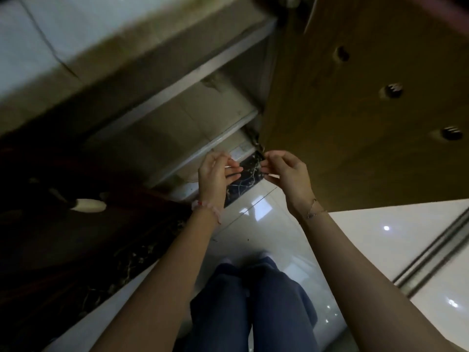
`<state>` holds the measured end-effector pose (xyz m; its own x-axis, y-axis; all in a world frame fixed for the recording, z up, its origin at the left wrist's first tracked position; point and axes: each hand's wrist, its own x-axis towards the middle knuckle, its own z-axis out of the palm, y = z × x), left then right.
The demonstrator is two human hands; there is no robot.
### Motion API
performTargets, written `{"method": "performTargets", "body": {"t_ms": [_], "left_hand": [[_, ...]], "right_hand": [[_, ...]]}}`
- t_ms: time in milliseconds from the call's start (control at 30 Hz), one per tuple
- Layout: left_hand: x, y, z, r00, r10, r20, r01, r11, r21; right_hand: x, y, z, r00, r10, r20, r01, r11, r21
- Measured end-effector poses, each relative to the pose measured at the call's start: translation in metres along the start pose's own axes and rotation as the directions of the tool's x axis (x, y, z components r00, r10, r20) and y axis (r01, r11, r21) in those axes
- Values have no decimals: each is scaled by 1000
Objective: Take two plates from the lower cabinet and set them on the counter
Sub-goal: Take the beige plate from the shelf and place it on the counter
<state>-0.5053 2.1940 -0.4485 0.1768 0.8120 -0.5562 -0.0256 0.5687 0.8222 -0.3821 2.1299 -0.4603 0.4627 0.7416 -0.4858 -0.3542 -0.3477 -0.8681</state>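
Note:
My left hand [215, 176] and my right hand [286, 174] are held close together, palms facing each other, in front of the bottom of the open lower cabinet [193, 115]. The fingers of both are half curled, and I see nothing between them. No plate shows plainly. The cabinet's pale shelves [203, 146] look bare, apart from a small pale patch [239, 152] on the lowest level that is too blurred to identify. The dark veined counter [76, 250] runs along the left.
The brown cabinet door [368, 110] stands open on the right, close to my right hand. A white object [88, 205] lies on the dark counter. Below me are glossy white floor tiles [368, 237], a black marble plinth strip [243, 184] and my legs in blue trousers [253, 301].

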Motion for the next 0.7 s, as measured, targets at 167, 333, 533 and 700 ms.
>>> {"method": "performTargets", "body": {"t_ms": [167, 333, 533, 700], "left_hand": [[73, -83, -19, 999, 30, -38, -29, 999, 13], [151, -160, -46, 993, -7, -121, 9, 1000, 13], [226, -229, -65, 952, 69, -299, -69, 998, 12], [274, -259, -76, 858, 177, -482, -157, 984, 81]], "right_hand": [[74, 87, -1, 999, 1, 50, 1, 999, -39], [156, 170, 6, 997, 37, 63, -35, 998, -44], [235, 241, 26, 991, 30, 132, -13, 992, -127], [277, 278, 50, 976, 23, 214, -1, 995, -102]]}}
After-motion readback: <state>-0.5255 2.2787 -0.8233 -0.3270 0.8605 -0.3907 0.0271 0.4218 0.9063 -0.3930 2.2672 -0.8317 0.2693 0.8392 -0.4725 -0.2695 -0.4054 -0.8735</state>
